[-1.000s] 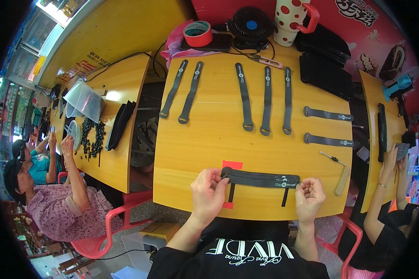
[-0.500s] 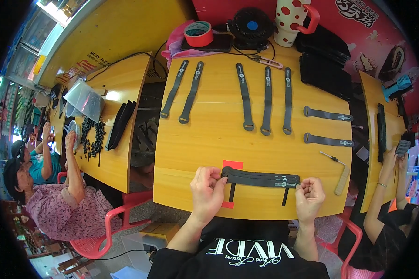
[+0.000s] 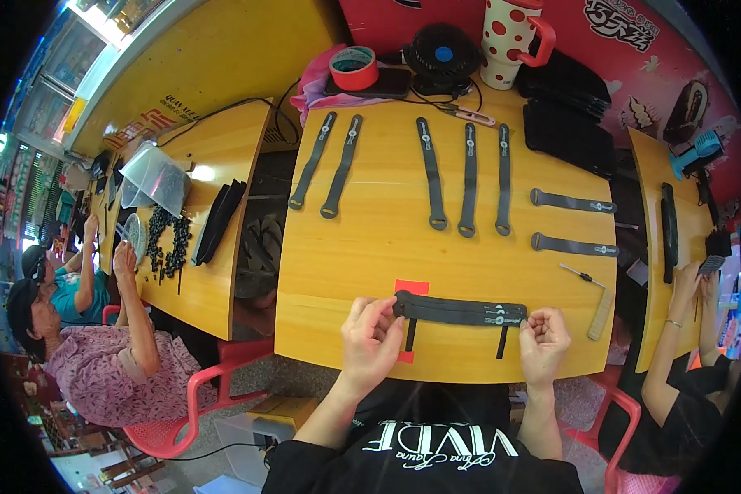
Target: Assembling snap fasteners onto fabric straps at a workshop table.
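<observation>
A fanned stack of dark grey cable straps [image 3: 461, 313] lies crosswise near the front edge of the wooden table, its printed ends to the right. My left hand [image 3: 372, 336] pinches the stack's left end, where the slotted ends are. At the right end, my right hand [image 3: 545, 339] has thumb and fingers closed on the printed tips. Beneath the stack run two narrow black strips [image 3: 501, 344], one near each end. Red tape pieces [image 3: 412, 286] are stuck on the table by the left strip.
Several single straps [image 3: 469, 181] lie spaced out farther back; two more [image 3: 572, 244] lie at right by an awl-like tool [image 3: 598, 313]. Behind stand a tape roll [image 3: 354, 68], black fan [image 3: 443, 59], spotted tumbler [image 3: 502, 41] and black pouches [image 3: 566, 136]. Other people work at both sides.
The view has shifted slightly. Both hands keep hold of the strap stack's ends, and my left fingers have opened out a little.
</observation>
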The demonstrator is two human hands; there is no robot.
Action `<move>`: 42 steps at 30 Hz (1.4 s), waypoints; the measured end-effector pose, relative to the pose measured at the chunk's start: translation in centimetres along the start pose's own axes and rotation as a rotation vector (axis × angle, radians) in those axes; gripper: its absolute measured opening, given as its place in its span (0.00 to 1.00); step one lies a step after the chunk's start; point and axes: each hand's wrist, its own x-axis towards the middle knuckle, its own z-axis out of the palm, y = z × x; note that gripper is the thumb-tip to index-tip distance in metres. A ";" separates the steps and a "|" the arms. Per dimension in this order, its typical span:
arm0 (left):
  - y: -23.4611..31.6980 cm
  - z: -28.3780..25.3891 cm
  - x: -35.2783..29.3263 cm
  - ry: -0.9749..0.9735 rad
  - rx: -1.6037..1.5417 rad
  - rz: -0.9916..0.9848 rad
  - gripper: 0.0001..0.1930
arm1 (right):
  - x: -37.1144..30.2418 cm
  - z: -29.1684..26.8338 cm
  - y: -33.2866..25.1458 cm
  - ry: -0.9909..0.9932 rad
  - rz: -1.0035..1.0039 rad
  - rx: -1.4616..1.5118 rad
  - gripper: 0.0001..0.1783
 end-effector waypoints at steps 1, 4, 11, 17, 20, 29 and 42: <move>0.1 0.0 -0.1 0.001 0.000 0.004 0.15 | 0.0 0.0 -0.1 -0.004 0.003 -0.007 0.10; 0.3 0.1 -0.4 0.009 0.067 0.059 0.14 | 0.1 0.0 -0.2 -0.018 0.003 -0.008 0.10; 0.8 -0.3 -0.7 0.117 0.284 0.098 0.13 | 0.0 -0.4 -0.2 -0.008 -0.053 -0.027 0.08; 0.5 -0.2 -0.2 0.119 0.377 0.152 0.13 | 0.0 -0.2 0.1 -0.017 -0.058 -0.008 0.07; -0.1 -0.6 -0.1 0.104 0.413 0.175 0.11 | -0.1 0.2 -0.1 0.000 -0.085 -0.005 0.07; -0.3 0.0 -0.2 0.103 0.352 0.159 0.09 | 0.0 0.0 0.1 0.025 -0.109 -0.040 0.08; 4.0 6.0 -3.2 -0.444 0.556 0.604 0.28 | -0.1 -0.1 -0.4 0.031 -0.172 -0.048 0.06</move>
